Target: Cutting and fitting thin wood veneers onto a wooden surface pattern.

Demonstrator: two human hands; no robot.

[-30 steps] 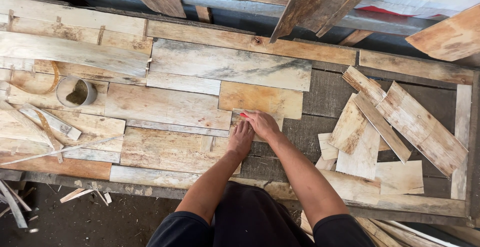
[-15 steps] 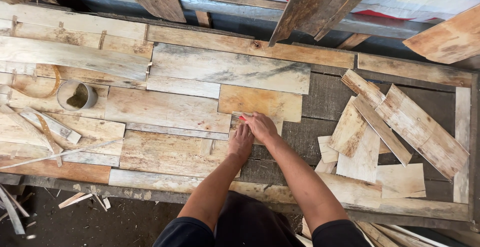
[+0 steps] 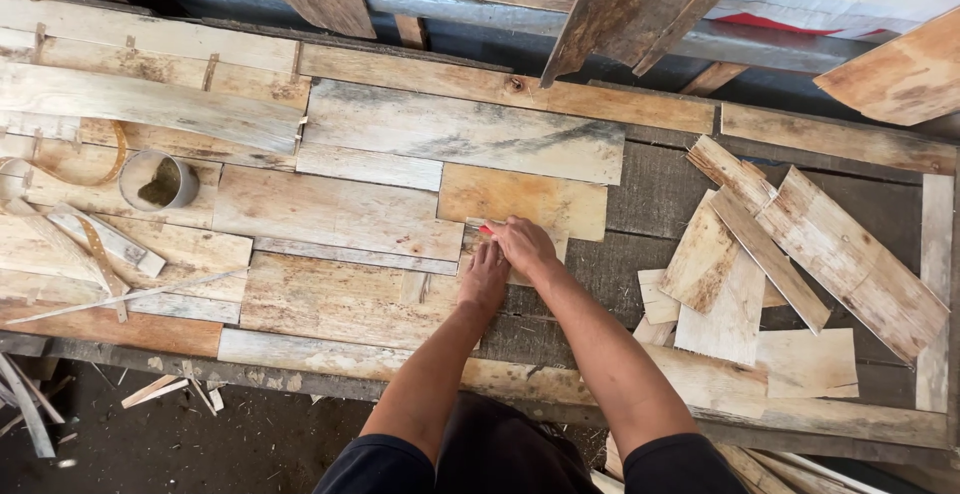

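Plank-covered workbench (image 3: pixel 350 219), right hand (image 3: pixel 522 246) grip pinching mostly hidden red object (image 3: pixel 486 230), left hand (image 3: pixel 486 279) grip unclear.

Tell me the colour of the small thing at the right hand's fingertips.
Red, in the head view: a small tool peeks out at the right hand.

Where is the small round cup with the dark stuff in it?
In the head view the round cup stands at the left of the wooden boards, far left of both hands, beside a curved strap.
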